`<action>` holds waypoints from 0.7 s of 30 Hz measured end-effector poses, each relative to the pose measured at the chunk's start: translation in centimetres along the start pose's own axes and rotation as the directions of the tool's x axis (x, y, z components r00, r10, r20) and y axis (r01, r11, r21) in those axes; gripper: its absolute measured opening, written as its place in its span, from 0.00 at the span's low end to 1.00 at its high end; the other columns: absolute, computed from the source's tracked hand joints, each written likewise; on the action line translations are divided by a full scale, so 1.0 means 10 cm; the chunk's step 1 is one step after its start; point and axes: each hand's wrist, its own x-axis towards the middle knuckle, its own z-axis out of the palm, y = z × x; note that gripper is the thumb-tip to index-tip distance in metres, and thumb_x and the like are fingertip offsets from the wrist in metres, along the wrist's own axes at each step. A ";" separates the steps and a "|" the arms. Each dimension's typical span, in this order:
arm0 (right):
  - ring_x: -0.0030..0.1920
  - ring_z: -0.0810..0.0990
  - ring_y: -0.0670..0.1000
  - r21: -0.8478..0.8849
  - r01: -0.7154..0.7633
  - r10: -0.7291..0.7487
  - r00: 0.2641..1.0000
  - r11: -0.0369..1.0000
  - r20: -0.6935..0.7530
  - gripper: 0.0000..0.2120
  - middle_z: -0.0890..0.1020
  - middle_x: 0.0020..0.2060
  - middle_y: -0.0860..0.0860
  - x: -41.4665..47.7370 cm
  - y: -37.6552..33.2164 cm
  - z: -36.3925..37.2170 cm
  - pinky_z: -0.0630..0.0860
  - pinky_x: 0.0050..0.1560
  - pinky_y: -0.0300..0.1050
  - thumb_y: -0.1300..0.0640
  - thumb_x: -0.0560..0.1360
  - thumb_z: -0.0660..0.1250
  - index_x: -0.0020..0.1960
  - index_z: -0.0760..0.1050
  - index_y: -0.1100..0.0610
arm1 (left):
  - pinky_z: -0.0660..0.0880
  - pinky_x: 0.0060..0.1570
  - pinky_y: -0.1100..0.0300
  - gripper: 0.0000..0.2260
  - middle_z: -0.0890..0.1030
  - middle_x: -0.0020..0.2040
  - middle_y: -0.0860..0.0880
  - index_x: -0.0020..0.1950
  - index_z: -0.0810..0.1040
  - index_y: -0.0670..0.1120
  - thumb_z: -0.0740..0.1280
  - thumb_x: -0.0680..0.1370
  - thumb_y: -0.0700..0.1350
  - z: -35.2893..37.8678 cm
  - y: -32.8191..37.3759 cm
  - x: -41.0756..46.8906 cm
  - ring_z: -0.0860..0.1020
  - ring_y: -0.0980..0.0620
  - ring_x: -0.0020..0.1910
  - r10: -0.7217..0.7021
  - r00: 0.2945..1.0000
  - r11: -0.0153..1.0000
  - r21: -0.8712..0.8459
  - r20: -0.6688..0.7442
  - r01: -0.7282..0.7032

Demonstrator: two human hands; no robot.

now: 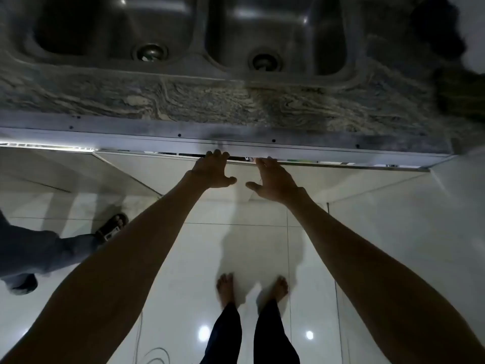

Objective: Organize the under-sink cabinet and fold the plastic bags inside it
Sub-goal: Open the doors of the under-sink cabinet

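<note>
Head view: left hand (212, 170) hooking cabinet door (157, 172) top, right hand (273, 179) spread alongside. Could slip, or get pinched beneath countertop (183, 101) just above.

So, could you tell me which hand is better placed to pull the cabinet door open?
Probably the left: the left hand curls its fingers over the top edge of the cabinet door, while the right hand is open, fingers straight, near that edge.

Two basins (112, 27), each with one drain (150, 52). Two hands: left hand (214, 170), right hand (273, 179). Two bare feet (225, 287). One sandal (112, 227) off to the side. Seemingly two doors (157, 169), though blur hides the seam. Two glints (204, 333) on the floor (380, 245).
</note>
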 end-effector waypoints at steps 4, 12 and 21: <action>0.78 0.53 0.57 -0.023 -0.028 0.029 0.999 0.999 0.036 0.39 0.55 0.78 0.57 0.29 0.01 0.23 0.56 0.75 0.51 0.45 0.78 0.65 0.79 0.50 0.61 | 0.65 0.69 0.46 0.36 0.65 0.73 0.43 0.75 0.61 0.44 0.69 0.73 0.59 0.28 -0.11 0.25 0.64 0.42 0.72 0.028 1.000 0.998 0.064 0.011 -0.029; 0.64 0.74 0.60 -0.166 -0.055 0.052 0.998 0.985 -0.022 0.33 0.73 0.66 0.60 0.36 -0.08 0.54 0.73 0.60 0.53 0.59 0.73 0.68 0.75 0.59 0.62 | 0.61 0.67 0.44 0.33 0.72 0.69 0.45 0.75 0.61 0.49 0.68 0.74 0.56 0.51 -0.16 0.29 0.70 0.41 0.67 0.125 0.992 0.928 0.354 0.010 -0.120; 0.52 0.80 0.59 -0.078 -0.051 0.058 0.995 0.996 0.080 0.12 0.81 0.52 0.57 -0.44 -0.48 1.25 0.74 0.49 0.49 0.58 0.81 0.57 0.63 0.69 0.60 | 0.58 0.69 0.46 0.19 0.75 0.65 0.46 0.72 0.67 0.51 0.59 0.81 0.52 1.07 -0.31 -0.51 0.72 0.43 0.64 0.182 0.981 0.891 0.412 0.062 -0.191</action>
